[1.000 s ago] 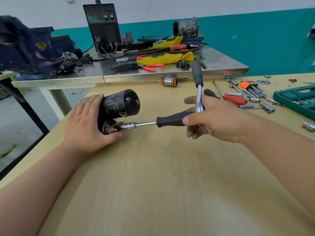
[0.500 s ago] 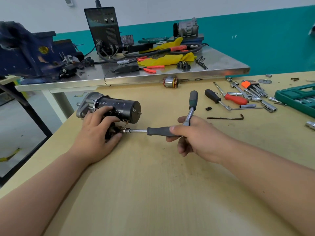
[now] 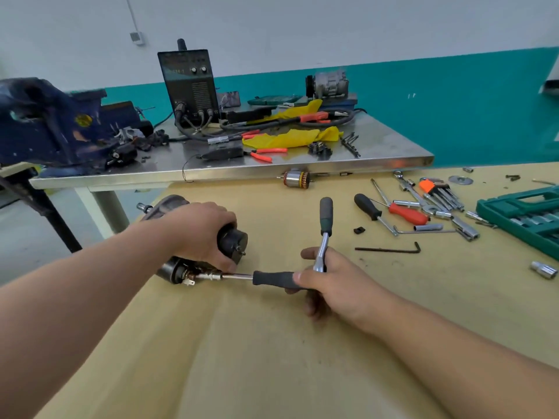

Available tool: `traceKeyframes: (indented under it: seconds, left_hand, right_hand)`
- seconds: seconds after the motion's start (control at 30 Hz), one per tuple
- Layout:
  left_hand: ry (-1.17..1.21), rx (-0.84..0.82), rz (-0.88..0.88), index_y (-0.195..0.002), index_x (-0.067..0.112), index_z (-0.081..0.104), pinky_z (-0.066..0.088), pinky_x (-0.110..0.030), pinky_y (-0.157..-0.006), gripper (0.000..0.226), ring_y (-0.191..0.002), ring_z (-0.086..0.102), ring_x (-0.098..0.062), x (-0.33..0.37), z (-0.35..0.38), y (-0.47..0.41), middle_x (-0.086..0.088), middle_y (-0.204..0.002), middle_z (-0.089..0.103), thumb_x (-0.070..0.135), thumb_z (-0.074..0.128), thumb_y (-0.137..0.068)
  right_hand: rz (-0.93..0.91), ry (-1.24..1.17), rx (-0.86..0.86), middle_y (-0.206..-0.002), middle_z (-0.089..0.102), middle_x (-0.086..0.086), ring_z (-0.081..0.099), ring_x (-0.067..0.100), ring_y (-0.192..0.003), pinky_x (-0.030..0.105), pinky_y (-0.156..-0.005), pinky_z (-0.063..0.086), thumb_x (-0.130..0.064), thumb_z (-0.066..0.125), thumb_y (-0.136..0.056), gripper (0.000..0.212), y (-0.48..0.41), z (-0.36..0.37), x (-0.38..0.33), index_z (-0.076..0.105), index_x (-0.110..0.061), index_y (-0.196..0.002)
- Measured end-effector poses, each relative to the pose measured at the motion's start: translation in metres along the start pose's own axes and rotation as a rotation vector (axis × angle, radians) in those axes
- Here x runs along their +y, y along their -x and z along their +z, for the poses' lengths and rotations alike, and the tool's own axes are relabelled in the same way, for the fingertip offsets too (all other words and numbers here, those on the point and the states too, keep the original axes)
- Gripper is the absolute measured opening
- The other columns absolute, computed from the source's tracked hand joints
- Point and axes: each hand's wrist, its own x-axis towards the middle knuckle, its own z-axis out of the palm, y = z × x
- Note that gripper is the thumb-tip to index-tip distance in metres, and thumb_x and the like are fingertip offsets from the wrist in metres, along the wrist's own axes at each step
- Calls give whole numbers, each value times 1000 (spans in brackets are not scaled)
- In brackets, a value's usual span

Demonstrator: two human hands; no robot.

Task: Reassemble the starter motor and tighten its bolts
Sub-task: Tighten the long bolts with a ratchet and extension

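Observation:
The black starter motor [image 3: 233, 241] lies on its side on the wooden table [image 3: 272, 343], near the left edge. My left hand [image 3: 199, 234] grips it from above, covering most of its body. My right hand [image 3: 329, 282] holds two tools at once: a black-handled nut driver [image 3: 272, 279], whose socket tip sits on a terminal bolt of the smaller solenoid [image 3: 175, 272], and a ratchet handle [image 3: 325, 225] that sticks up and away from the fist.
An armature [image 3: 296, 178] lies at the table's far edge. To the right lie screwdrivers [image 3: 405, 211], a hex key [image 3: 390, 249], loose sockets [image 3: 544, 270] and a green socket case [image 3: 520, 219]. A steel bench [image 3: 302, 167] with a welder [image 3: 189, 86] and vise [image 3: 45, 122] stands behind.
My left hand has moved from the motor's near side onto its top. The motor and both hands sit lower in view. The driver stays on the bolt.

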Motion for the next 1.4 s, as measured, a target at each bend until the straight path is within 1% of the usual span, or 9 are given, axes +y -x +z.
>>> traceKeyframes:
  seconds: [0.2,0.37,0.47,0.6,0.87,1.0,1.1,1.23,1.4]
  left_hand:
    - [645,389,-152,-100,37,56,48,-33,-79,53,-89,57,-6,9,-2,28,16,-92,61,45,85,-57]
    - [944,775,-252,-97,42,55,39,-16,-67,43,-80,58,9,62,-3,54,21,-88,62,34,85,-66]
    - [1078,943,-327,-102,39,54,41,-19,-69,54,-88,58,6,99,0,71,20,-95,62,47,79,-55]
    - [1148,967,-370,-106,38,48,47,-29,-78,68,-94,58,-3,120,3,95,15,-103,60,61,68,-45]
    - [578,635,-287,-117,44,43,52,-38,-85,78,-102,51,-16,106,-20,143,13,-104,45,82,58,-51]
    - [486,576,-242,-102,36,42,51,-33,-77,71,-95,50,-14,114,-29,142,14,-98,46,83,61,-53]
    - [539,607,-240,-101,39,41,49,-29,-66,71,-86,56,-9,117,-23,141,19,-96,55,89,51,-52]
    - [313,651,-169,-106,37,43,39,-28,-65,69,-90,45,-8,118,-16,139,16,-98,47,89,35,-62]
    - [137,877,38,-89,15,63,40,-29,-60,47,-73,49,-21,141,14,144,3,-81,51,57,44,-81]
  right_hand:
    - [-64,210,63,-82,76,1,57,14,-46,25,-47,46,-24,60,-93,43,24,-40,-46,37,-19,-129]
    - [-207,533,129,-63,71,2,56,10,-44,25,-44,47,-25,60,-94,12,60,-72,-135,54,-15,-91]
    - [-277,651,168,-52,65,1,60,12,-47,22,-45,48,-20,62,-92,13,78,-62,-171,55,-9,-91]
    - [-390,788,191,-74,73,13,71,22,-60,35,-57,61,-20,60,-92,23,98,-29,-199,53,-5,-108]
    - [-358,980,679,-72,48,-2,49,12,-62,30,-54,42,-49,53,-93,52,123,3,-163,39,-10,-125]
    - [-284,808,470,-61,59,5,58,14,-49,27,-46,47,-37,61,-91,38,139,-11,-148,48,-4,-105]
    - [-224,541,273,-71,68,10,68,17,-56,32,-62,61,-18,67,-88,30,148,-35,-134,46,-5,-107]
    - [-180,486,388,-72,70,8,67,12,-53,25,-50,53,-27,62,-92,22,141,-55,-92,48,-13,-100]
    - [-60,184,310,-77,63,9,59,11,-45,22,-42,44,-27,64,-92,18,123,-69,-29,49,-21,-99]
